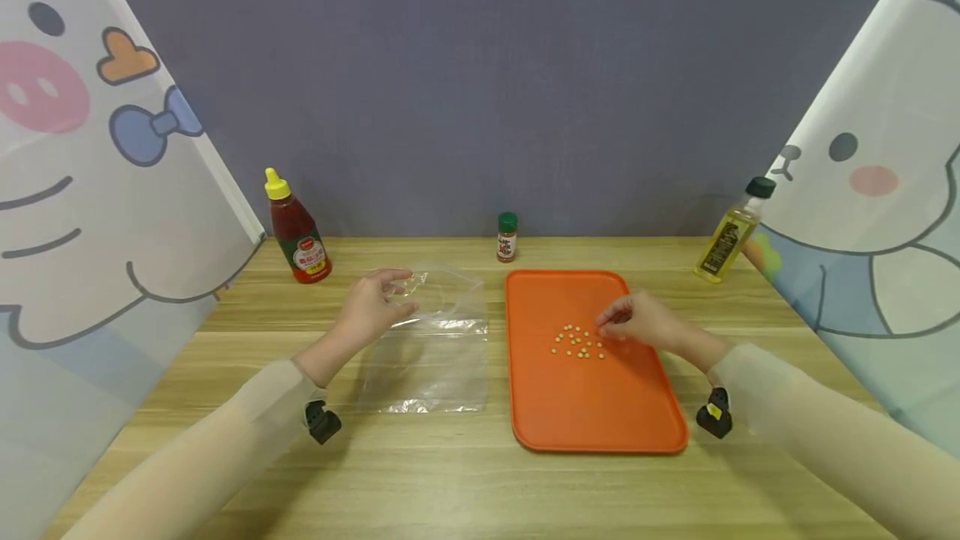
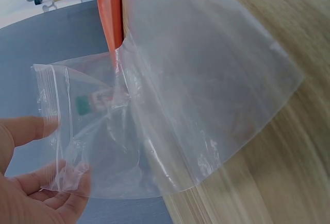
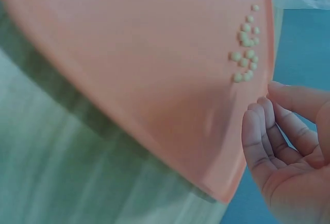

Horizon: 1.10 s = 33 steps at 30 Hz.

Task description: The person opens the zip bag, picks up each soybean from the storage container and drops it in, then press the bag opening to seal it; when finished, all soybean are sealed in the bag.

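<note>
My left hand (image 1: 378, 302) holds the zip end of a clear plastic zip bag (image 1: 431, 365). In the left wrist view the thumb lies against the zip strip (image 2: 54, 100) and the fingertips (image 2: 77, 183) curl at its other end. The bag's lower part lies flat on the table. My right hand (image 1: 637, 319) hovers over the right side of an orange tray (image 1: 585, 407), its thumb and fingertips close together beside small round pale-yellow beans (image 1: 573, 342). I cannot tell whether a bean is between those fingertips. The beans are loosely scattered on the tray (image 3: 129, 54).
A red sauce bottle (image 1: 300, 232) with a yellow cap stands at the back left. A small green-capped spice jar (image 1: 507, 240) is at the back middle, and an oil bottle (image 1: 727, 240) at the back right. Behind the wooden table (image 1: 420, 482) rises a grey wall (image 1: 480, 90).
</note>
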Each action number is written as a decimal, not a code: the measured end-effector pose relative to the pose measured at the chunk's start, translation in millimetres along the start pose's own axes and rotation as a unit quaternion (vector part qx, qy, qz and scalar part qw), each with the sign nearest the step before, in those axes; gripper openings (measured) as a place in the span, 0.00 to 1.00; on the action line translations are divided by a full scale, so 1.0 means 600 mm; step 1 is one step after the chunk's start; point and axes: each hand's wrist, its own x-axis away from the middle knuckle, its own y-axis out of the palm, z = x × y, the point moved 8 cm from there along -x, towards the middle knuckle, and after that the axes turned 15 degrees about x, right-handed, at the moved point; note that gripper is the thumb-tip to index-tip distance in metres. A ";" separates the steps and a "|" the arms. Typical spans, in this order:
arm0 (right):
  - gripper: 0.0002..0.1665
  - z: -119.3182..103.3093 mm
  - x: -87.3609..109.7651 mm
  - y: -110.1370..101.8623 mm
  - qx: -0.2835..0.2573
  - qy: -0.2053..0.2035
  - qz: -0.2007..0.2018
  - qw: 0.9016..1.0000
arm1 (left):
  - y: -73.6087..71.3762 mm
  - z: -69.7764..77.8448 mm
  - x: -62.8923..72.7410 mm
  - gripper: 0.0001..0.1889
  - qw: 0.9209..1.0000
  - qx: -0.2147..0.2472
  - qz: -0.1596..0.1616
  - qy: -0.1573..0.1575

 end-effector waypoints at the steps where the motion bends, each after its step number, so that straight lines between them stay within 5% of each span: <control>1: 0.10 0.002 0.001 0.003 -0.006 0.000 -0.004 1.000 | 0.000 0.000 0.000 0.30 1.000 0.000 0.000 0.000; 10: 0.09 0.016 0.003 0.027 -0.023 0.020 -0.031 0.999 | 0.001 0.003 -0.001 0.30 1.000 0.006 -0.002 -0.002; 33: 0.04 0.011 -0.002 0.032 0.025 -0.004 -0.020 0.999 | 0.004 0.001 0.000 0.30 1.000 0.003 0.000 -0.011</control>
